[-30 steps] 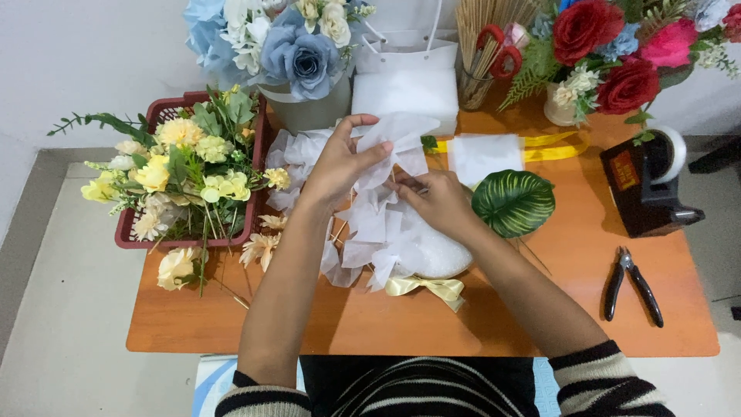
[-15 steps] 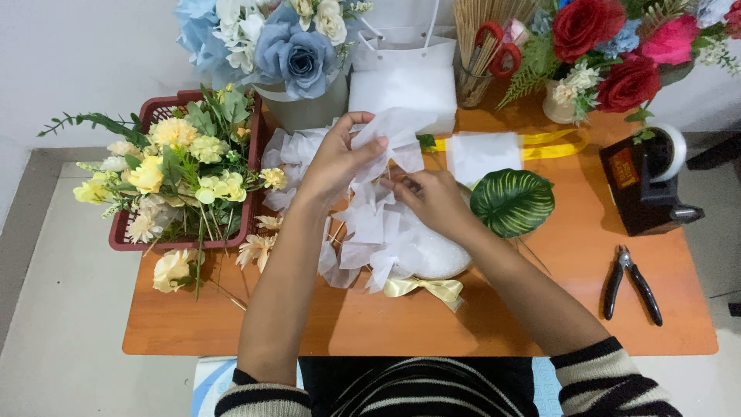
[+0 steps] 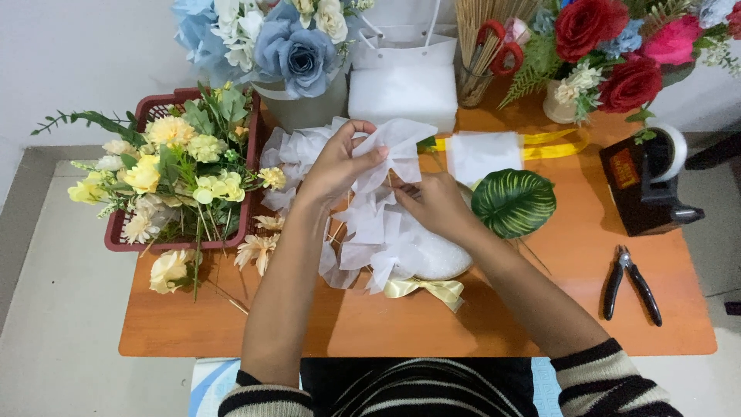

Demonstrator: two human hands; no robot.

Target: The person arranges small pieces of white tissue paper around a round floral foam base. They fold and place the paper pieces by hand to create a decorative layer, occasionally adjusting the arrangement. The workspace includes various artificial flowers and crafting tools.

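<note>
From the head view, your left hand (image 3: 340,166) is raised over the middle of the table (image 3: 540,324), its fingers pinched shut on a fold of white tissue (image 3: 401,143) near the top of the bundle. Your right hand (image 3: 436,205) sits just right of it and lower, pressed against the same tissue with the fingers curled in; you cannot tell whether they actually grip anything. The tissue spreads from under both hands down towards you, over a white foam cone (image 3: 440,259) lying on the table, and a gold bow (image 3: 424,289) lies at its near edge.

Left of your hands stands a red basket (image 3: 116,235) full of yellow flowers (image 3: 166,166), with a few loose blooms on the table beside it. Just right of your right hand lies a green leaf (image 3: 513,202). Further right are a tape dispenser (image 3: 644,185) and, nearer you, pliers (image 3: 629,282). Along the far edge stand a blue bouquet (image 3: 293,46), a white foam block (image 3: 403,94), red scissors (image 3: 498,46) in a cup of sticks, and red roses (image 3: 610,46).
</note>
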